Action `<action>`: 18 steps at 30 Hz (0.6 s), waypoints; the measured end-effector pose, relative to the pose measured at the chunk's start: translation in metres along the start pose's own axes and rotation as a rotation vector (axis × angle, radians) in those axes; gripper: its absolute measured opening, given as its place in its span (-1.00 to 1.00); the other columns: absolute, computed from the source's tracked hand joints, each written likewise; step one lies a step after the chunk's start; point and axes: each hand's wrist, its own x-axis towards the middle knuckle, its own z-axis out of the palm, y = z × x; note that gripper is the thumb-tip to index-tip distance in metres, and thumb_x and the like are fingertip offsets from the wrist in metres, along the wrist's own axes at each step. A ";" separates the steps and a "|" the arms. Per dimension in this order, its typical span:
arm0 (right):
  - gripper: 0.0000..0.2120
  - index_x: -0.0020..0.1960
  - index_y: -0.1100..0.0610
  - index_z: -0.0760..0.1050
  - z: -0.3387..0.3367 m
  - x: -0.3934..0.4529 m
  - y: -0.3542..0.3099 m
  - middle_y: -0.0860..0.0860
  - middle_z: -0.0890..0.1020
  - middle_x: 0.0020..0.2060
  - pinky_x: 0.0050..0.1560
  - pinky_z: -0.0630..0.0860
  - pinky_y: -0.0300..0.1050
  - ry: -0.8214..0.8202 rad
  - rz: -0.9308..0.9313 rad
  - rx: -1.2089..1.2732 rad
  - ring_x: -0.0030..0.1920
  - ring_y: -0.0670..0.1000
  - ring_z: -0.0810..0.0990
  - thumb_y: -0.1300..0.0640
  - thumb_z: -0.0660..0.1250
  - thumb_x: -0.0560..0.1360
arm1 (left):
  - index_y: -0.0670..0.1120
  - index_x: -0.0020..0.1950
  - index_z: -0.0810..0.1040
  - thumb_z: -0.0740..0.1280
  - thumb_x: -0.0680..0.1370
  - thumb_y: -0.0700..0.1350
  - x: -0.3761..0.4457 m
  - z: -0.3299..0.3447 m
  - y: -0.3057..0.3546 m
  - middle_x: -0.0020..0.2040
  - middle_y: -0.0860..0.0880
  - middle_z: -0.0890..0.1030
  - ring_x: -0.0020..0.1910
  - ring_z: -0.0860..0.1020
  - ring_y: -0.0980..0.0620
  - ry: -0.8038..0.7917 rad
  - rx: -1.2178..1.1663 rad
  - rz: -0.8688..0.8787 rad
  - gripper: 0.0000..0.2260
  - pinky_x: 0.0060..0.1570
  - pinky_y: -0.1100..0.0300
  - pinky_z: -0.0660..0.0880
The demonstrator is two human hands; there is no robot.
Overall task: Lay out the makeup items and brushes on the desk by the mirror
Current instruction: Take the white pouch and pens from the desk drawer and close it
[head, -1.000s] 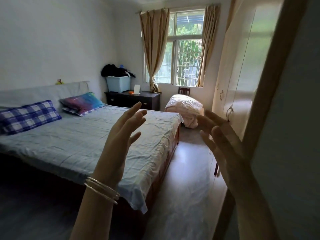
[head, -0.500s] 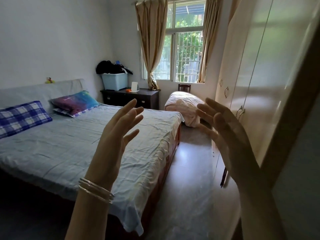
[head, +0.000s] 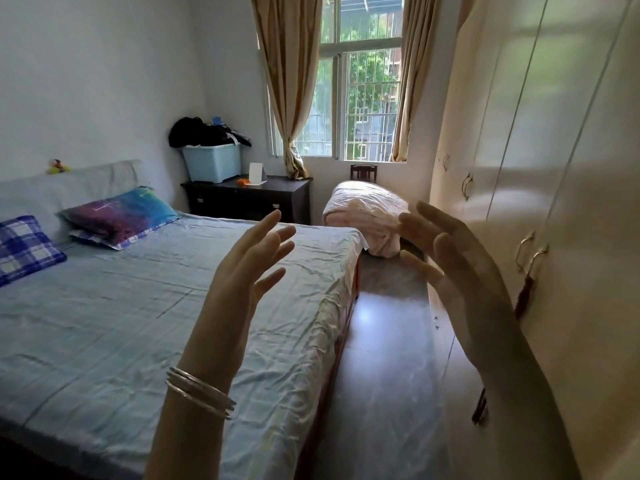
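Holding nothing, the left hand (head: pixel 247 271) and right hand (head: pixel 460 271) hover mid-frame with fingers spread. No makeup items show; the dark desk (head: pixel 249 199) with its small mirror (head: pixel 255 173) sits upper centre. Approaching it seems next.

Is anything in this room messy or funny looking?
A little. Dark clothes are heaped on top of the blue bin on the dark desk, spilling over its edge. The bed sheet is wrinkled. Nothing looks broken or spilled. Both hands, left hand and right hand, are empty.
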 end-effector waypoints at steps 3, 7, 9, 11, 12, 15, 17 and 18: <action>-0.29 0.30 -0.09 0.41 -0.007 0.034 0.033 -0.16 0.59 0.22 0.24 0.49 -0.16 -0.008 0.021 0.026 0.29 -0.09 0.52 -0.41 0.35 0.25 | 0.10 0.34 0.41 0.28 0.36 0.15 0.042 0.004 -0.023 0.22 0.10 0.58 0.20 0.55 0.15 0.017 -0.011 -0.016 -0.46 0.22 0.11 0.44; -0.29 0.29 -0.12 0.41 -0.023 0.085 0.075 -0.17 0.58 0.22 0.14 0.52 -0.28 -0.023 0.034 0.014 0.27 -0.11 0.53 -0.44 0.34 0.24 | 0.10 0.35 0.39 0.20 0.40 0.12 0.097 0.017 -0.056 0.19 0.13 0.59 0.20 0.55 0.16 0.034 0.008 -0.011 -0.50 0.21 0.13 0.45; -0.25 0.30 -0.08 0.41 -0.033 0.115 0.094 -0.13 0.60 0.20 0.15 0.49 -0.20 -0.021 0.036 0.038 0.27 -0.09 0.53 -0.44 0.35 0.23 | 0.13 0.33 0.39 0.20 0.40 0.13 0.128 0.026 -0.069 0.19 0.15 0.58 0.20 0.54 0.17 0.041 0.018 -0.016 -0.51 0.21 0.14 0.45; -0.25 0.28 -0.07 0.42 -0.043 0.147 0.112 -0.12 0.62 0.17 0.19 0.43 -0.13 -0.025 0.035 0.076 0.26 -0.09 0.54 -0.43 0.37 0.21 | 0.14 0.32 0.40 0.20 0.39 0.13 0.161 0.037 -0.079 0.19 0.15 0.58 0.21 0.54 0.16 0.050 0.024 -0.021 -0.52 0.22 0.13 0.44; -0.25 0.27 -0.07 0.42 -0.047 0.165 0.120 -0.12 0.63 0.16 0.20 0.42 -0.11 -0.034 0.034 0.085 0.25 -0.09 0.54 -0.44 0.38 0.20 | 0.14 0.31 0.41 0.20 0.38 0.13 0.178 0.042 -0.083 0.20 0.14 0.58 0.21 0.54 0.14 0.061 0.020 -0.019 -0.52 0.22 0.12 0.44; -0.20 0.26 -0.07 0.43 -0.058 0.216 0.145 -0.09 0.62 0.18 0.24 0.44 -0.07 -0.065 0.042 0.113 0.24 -0.09 0.55 -0.44 0.41 0.14 | 0.11 0.30 0.42 0.21 0.37 0.11 0.226 0.055 -0.097 0.20 0.09 0.59 0.21 0.55 0.12 0.100 -0.018 -0.012 -0.51 0.25 0.08 0.43; -0.18 0.26 -0.07 0.43 -0.065 0.246 0.162 -0.06 0.60 0.21 0.30 0.43 -0.02 -0.081 0.039 0.122 0.26 -0.08 0.54 -0.45 0.42 0.12 | 0.09 0.31 0.42 0.22 0.36 0.11 0.255 0.064 -0.105 0.22 0.07 0.59 0.22 0.54 0.11 0.113 -0.018 -0.013 -0.49 0.28 0.05 0.42; -0.20 0.26 -0.08 0.44 -0.068 0.260 0.171 -0.07 0.59 0.22 0.32 0.42 0.00 -0.091 0.035 0.122 0.27 -0.08 0.53 -0.45 0.42 0.12 | 0.09 0.31 0.42 0.22 0.36 0.11 0.268 0.068 -0.110 0.23 0.06 0.58 0.22 0.54 0.10 0.114 -0.013 -0.013 -0.49 0.28 0.04 0.41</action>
